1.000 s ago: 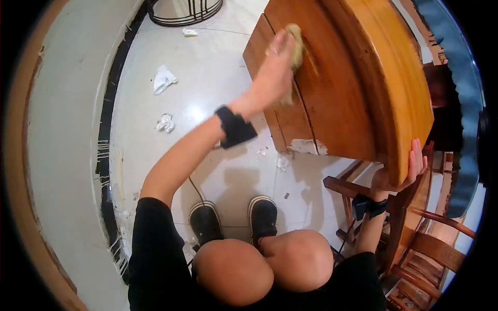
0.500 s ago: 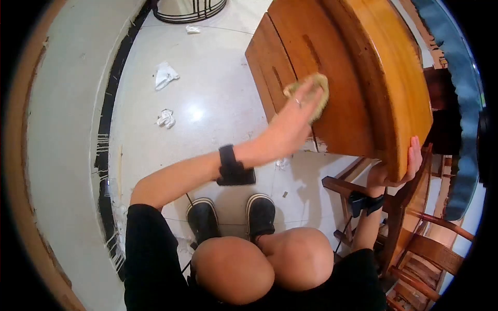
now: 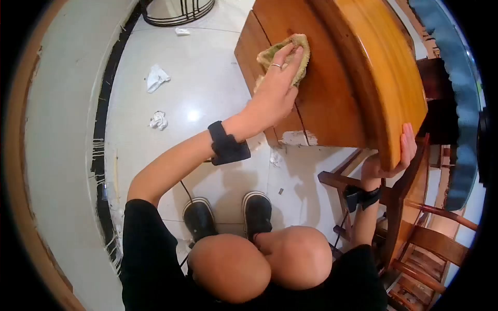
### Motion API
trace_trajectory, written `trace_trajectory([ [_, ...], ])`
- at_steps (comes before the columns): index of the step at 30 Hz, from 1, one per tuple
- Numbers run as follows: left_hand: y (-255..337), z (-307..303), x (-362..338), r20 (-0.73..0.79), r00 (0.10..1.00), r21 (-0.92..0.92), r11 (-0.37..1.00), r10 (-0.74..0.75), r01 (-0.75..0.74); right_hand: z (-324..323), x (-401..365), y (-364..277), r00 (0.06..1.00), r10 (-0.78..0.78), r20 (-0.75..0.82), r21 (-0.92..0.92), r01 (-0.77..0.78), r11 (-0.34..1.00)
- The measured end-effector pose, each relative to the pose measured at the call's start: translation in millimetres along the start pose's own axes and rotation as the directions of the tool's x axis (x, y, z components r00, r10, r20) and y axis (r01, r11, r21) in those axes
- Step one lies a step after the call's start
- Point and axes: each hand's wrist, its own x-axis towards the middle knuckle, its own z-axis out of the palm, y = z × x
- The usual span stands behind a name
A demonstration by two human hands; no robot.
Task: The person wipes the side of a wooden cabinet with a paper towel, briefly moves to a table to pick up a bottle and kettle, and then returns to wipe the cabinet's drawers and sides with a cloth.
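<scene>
My left hand presses a folded yellow-green cloth against the brown side panel of a wooden table. A ring is on one finger, and part of the cloth is hidden under the palm. Around the near corner of the glossy, rounded tabletop edge, my right hand is wrapped, its fingertips showing on the outer face. White patches mark the panel's lower near corner. A black strap with a small box is on my left wrist, and a black strap is on the right.
Crumpled white tissues lie on the pale tiled floor to the left. A wooden chair stands close by on the right. A black wire-frame basket is at the top. The white wall runs along the left side.
My left hand and the cloth have moved up and left along the panel, uncovering more of the white patches near its lower corner. My right hand keeps its hold on the tabletop edge.
</scene>
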Motion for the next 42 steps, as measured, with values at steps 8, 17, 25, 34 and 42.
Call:
trace_trajectory([
  [8, 37.8, 24.7, -45.4, 0.175, 0.984, -0.012, 1.0, 0.024, -0.022, 4.6, 0.8, 0.8, 0.999, -0.01, -0.039, -0.029, 0.009, 1.0],
  [17, 79.3, -23.1, -4.5, 0.186, 0.92, 0.031, 0.934, 0.346, -0.357, 1.0, 4.5, -1.7, 1.0, -0.016, -0.026, -0.027, 0.016, 1.0],
  [25, 74.5, 17.4, -11.7, 0.231, 0.829, 0.169, 0.818, 0.509, -0.55, 2.7, 3.0, -3.8, 1.0, 0.003, -0.03, -0.043, -0.004, 0.999],
  [34, 82.5, 22.9, -19.1, 0.303, 0.638, 0.013, 0.666, 0.708, -0.746, -2.0, 2.5, 1.2, 0.999, -0.024, 0.028, 0.012, 0.024, 1.0],
  [42, 66.2, -1.9, -12.2, 0.437, 0.686, 0.087, 0.731, 0.582, -0.677, -16.3, 3.8, 4.7, 0.988, -0.031, 0.154, 0.041, 0.025, 0.999],
])
